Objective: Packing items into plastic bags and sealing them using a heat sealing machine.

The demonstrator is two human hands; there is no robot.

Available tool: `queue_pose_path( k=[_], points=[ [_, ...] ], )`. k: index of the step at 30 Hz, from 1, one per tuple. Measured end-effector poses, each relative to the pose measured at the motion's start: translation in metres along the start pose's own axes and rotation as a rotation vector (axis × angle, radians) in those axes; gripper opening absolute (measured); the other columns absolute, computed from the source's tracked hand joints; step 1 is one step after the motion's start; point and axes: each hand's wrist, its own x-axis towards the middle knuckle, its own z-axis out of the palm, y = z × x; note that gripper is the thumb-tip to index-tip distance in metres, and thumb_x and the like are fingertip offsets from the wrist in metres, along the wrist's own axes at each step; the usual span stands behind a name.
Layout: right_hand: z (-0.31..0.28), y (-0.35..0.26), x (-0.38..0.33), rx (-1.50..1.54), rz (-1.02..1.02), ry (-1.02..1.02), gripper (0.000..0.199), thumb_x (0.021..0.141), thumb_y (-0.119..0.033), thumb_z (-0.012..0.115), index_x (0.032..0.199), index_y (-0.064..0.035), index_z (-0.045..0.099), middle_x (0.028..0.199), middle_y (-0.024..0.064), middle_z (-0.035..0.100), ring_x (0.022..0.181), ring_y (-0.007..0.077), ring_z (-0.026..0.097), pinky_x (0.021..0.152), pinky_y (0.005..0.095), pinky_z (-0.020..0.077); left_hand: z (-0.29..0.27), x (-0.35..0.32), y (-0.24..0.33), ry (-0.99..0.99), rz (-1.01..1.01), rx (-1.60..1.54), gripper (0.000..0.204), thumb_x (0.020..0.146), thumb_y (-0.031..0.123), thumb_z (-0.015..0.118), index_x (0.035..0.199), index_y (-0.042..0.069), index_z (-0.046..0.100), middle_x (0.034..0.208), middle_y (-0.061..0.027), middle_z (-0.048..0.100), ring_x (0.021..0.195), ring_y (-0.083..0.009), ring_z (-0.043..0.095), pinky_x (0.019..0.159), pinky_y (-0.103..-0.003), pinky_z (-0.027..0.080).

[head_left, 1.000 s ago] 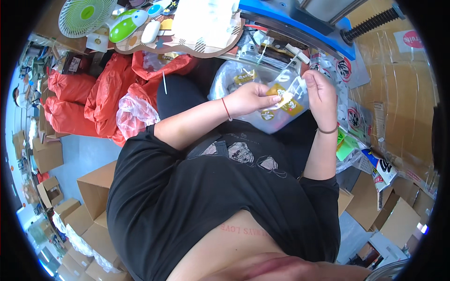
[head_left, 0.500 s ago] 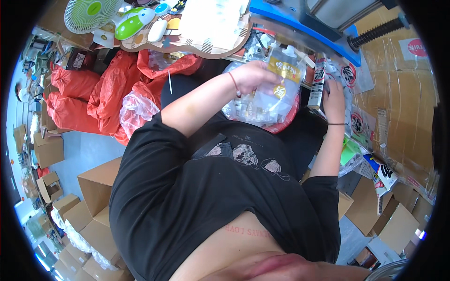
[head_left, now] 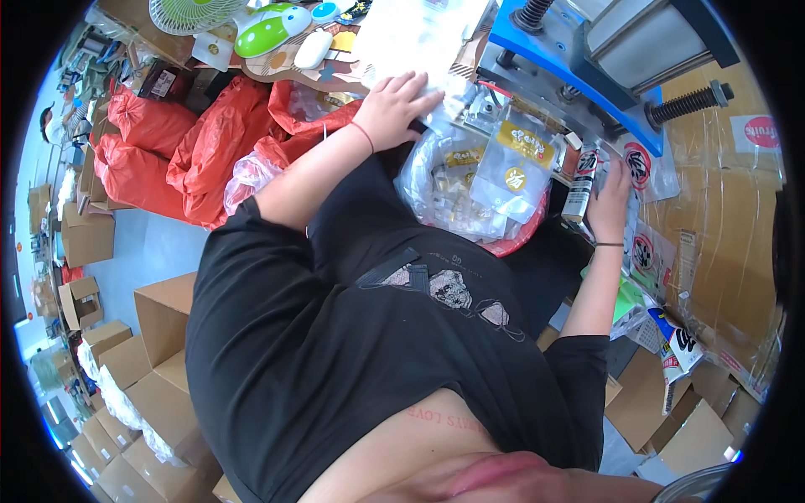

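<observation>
Left hand: the left hand [head_left: 397, 109] has its fingers spread and holds nothing that shows; it is beyond the red container [head_left: 532, 228] and to its left, over the near edge of a white sheet [head_left: 411, 42]. Whether the fingertips touch the sheet cannot be told.
Right hand: the right hand [head_left: 610, 204] is to the right of the container, just beside a narrow black-and-white printed box [head_left: 579, 194]; its fingers are partly hidden, so whether they grasp anything cannot be told.
Clear pouch: a clear pouch with a gold panel [head_left: 515, 168] lies face up over the right part of the container, on top of its contents, apart from both hands.
Container filling: a clear plastic liner [head_left: 412, 178] and more clear-and-gold packets [head_left: 457, 178] fill the container.
Wristbands: a thin red band [head_left: 363, 137] on the left wrist, a dark one [head_left: 609, 244] on the right.
Blue machine: a blue-plated machine [head_left: 537, 49] stands beyond the container and to its right, with a black coil [head_left: 688, 104] at its side.
Red bags: several full red bags [head_left: 220, 138] lie to the left of the container.
Desk things: farther off, beyond the container and to its left, are a white mouse [head_left: 314, 50], a green-and-white spotted device [head_left: 270, 32] and a fan [head_left: 197, 12].
Cardboard: a large taped cardboard panel [head_left: 721, 210] rises well to the right of the container.
</observation>
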Motion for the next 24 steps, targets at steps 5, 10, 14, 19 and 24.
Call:
queue_pose_path(
  k=[5,10,14,19,24],
  points=[
    [0.008,0.012,0.018,0.057,0.031,-0.285,0.043,0.085,-0.002,0.059,0.127,-0.0035,0.051,0.126,0.0189,0.054,0.114,0.0400,0.053,0.097,0.0450,0.0445,-0.014,-0.004,0.011,-0.167,-0.065,-0.174,0.040,0.088,0.020,0.056,0.127,0.025,0.059,0.122,-0.0020,0.058,0.117,-0.0234,0.053,0.098,-0.040,0.038],
    [0.001,-0.002,0.010,-0.100,0.129,-0.172,0.033,0.087,-0.007,0.059,0.120,-0.0047,0.056,0.120,0.0198,0.057,0.109,0.0411,0.056,0.092,0.0465,0.0467,-0.014,-0.004,0.014,-0.155,-0.101,-0.166,0.039,0.087,0.013,0.053,0.122,0.026,0.063,0.121,0.0019,0.058,0.116,-0.0207,0.053,0.097,-0.038,0.038],
    [0.007,0.019,0.015,-0.109,0.028,-0.210,0.033,0.088,-0.013,0.061,0.120,-0.0058,0.057,0.120,0.0201,0.057,0.108,0.0420,0.056,0.090,0.0486,0.0471,-0.015,0.002,0.009,-0.153,-0.095,-0.221,0.038,0.086,0.010,0.054,0.121,0.021,0.064,0.118,-0.0024,0.061,0.111,-0.0241,0.056,0.096,-0.038,0.041],
    [-0.001,0.032,0.010,0.015,0.154,-0.415,0.034,0.091,-0.018,0.061,0.121,-0.0055,0.056,0.119,0.0219,0.058,0.105,0.0435,0.058,0.087,0.0516,0.0485,-0.005,-0.005,0.011,-0.002,-0.373,-0.627,0.024,0.091,0.008,0.051,0.109,0.008,0.067,0.100,-0.0104,0.067,0.095,-0.0265,0.065,0.084,-0.039,0.049],
    [-0.002,0.027,-0.011,-0.157,0.133,-0.132,0.031,0.091,-0.018,0.061,0.119,-0.0054,0.057,0.112,0.0241,0.060,0.102,0.0447,0.059,0.086,0.0511,0.0487,-0.019,-0.006,0.052,-0.047,-0.526,-1.179,0.019,0.097,0.010,0.051,0.105,0.001,0.065,0.089,-0.0155,0.068,0.084,-0.0269,0.068,0.077,-0.037,0.053]
  ],
)
